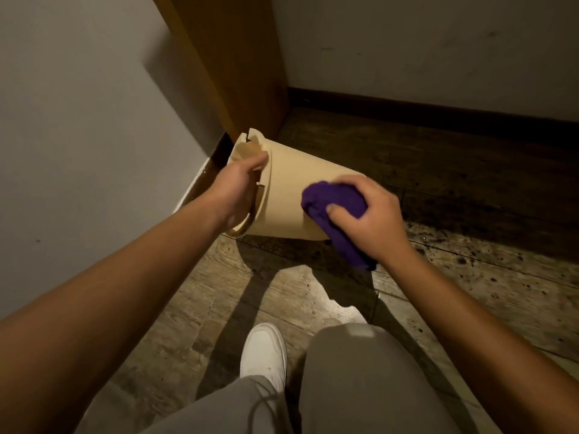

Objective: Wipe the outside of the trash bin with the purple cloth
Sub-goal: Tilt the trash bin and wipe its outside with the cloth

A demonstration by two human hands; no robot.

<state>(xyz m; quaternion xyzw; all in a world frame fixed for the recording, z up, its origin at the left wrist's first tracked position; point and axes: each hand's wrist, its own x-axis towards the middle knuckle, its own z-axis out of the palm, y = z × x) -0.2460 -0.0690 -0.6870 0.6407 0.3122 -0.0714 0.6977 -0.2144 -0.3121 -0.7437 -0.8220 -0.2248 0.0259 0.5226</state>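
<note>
The left hand (238, 186) grips the rim of the beige trash bin (288, 195), tipped sideways on the wooden floor (282, 296); keep it braced. The right hand (366, 217), clutching the bunched purple cloth (335, 208), should press firmly, sweeping base to rim.

We record the trash bin (288, 198) as smooth cream plastic with a matt, even wall and no visible texture. The purple cloth (335, 208) is a soft, napped fabric, dull in finish, bunched in folds. The floor (313, 296) looks like wood-grain plank, worn and dark-speckled, with a glossy patch where light reflects near the foot. We note the upright panel (228, 64) as brown wood or wood-look board, satin and smooth. The walls (72, 104) are matt painted surfaces with slight marks. The shoe (264, 352) appears smooth white, faintly sheened; the trousers (369, 386) are matt grey woven cloth.
</note>
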